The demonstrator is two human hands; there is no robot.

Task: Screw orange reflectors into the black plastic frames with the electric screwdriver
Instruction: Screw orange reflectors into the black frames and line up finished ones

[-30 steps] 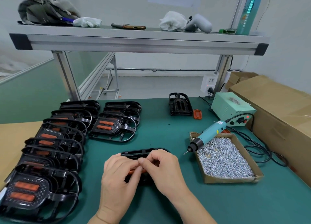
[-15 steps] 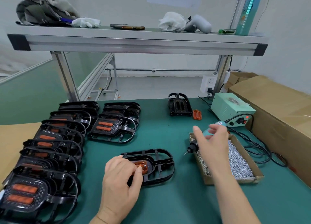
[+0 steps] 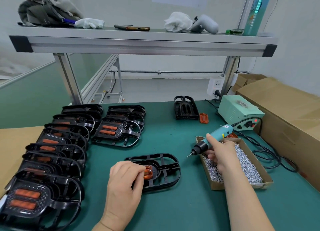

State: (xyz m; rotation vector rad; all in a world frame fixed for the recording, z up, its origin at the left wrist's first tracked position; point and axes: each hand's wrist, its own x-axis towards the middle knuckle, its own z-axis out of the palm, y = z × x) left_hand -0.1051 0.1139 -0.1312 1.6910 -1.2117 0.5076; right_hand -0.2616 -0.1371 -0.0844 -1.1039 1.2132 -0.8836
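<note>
A black plastic frame (image 3: 166,168) lies flat on the green mat in front of me, with an orange reflector (image 3: 148,172) seated in its left part. My left hand (image 3: 126,180) rests on the frame's left side, fingers curled onto the reflector's edge and holding it down. My right hand (image 3: 220,154) grips the teal electric screwdriver (image 3: 212,139) above the screw box, its bit pointing down and left toward the frame, a short way off it.
A cardboard box of silver screws (image 3: 242,163) sits right of the frame. Several finished frames (image 3: 52,154) are stacked at left. A spare frame (image 3: 185,110), loose reflector (image 3: 203,117), green power supply (image 3: 239,113) with cable and a large carton (image 3: 290,116) lie beyond.
My right hand left the frame, reached to the screw box and took hold of the screwdriver, lifting it. My left hand stayed on the frame and reflector.
</note>
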